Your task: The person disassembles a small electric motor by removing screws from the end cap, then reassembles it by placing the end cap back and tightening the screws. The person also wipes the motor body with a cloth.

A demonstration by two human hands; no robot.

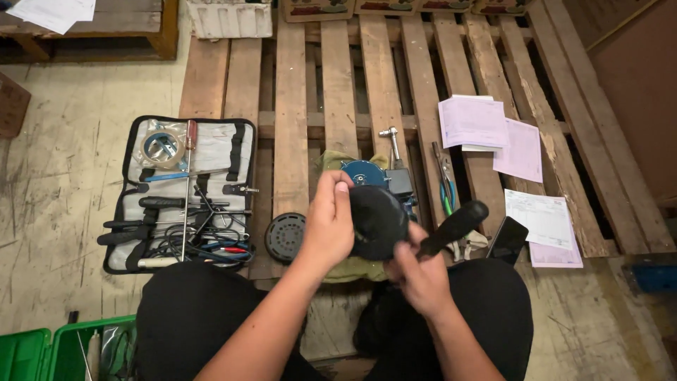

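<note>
Both your hands grip the black round cover (pixel 377 222).
It looks rigid and light: left hand (pixel 330 224) clasps its rim, right hand (pixel 421 271) clenches a black-handled tool (pixel 455 226).

Over a slatted wooden pallet (pixel 338 85), left hand (pixel 329 222) grips a round black plastic cover (pixel 377 222), right hand (pixel 421 276) holds a black-handled tool (pixel 451 229) against it, an open grey tool case (pixel 187 194) lying well left.

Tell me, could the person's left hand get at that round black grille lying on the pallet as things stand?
Probably yes, once freed. The round black grille lies uncovered on the pallet, just beside the left hand, with nothing between them. But that hand is now gripping the black round part.
</note>
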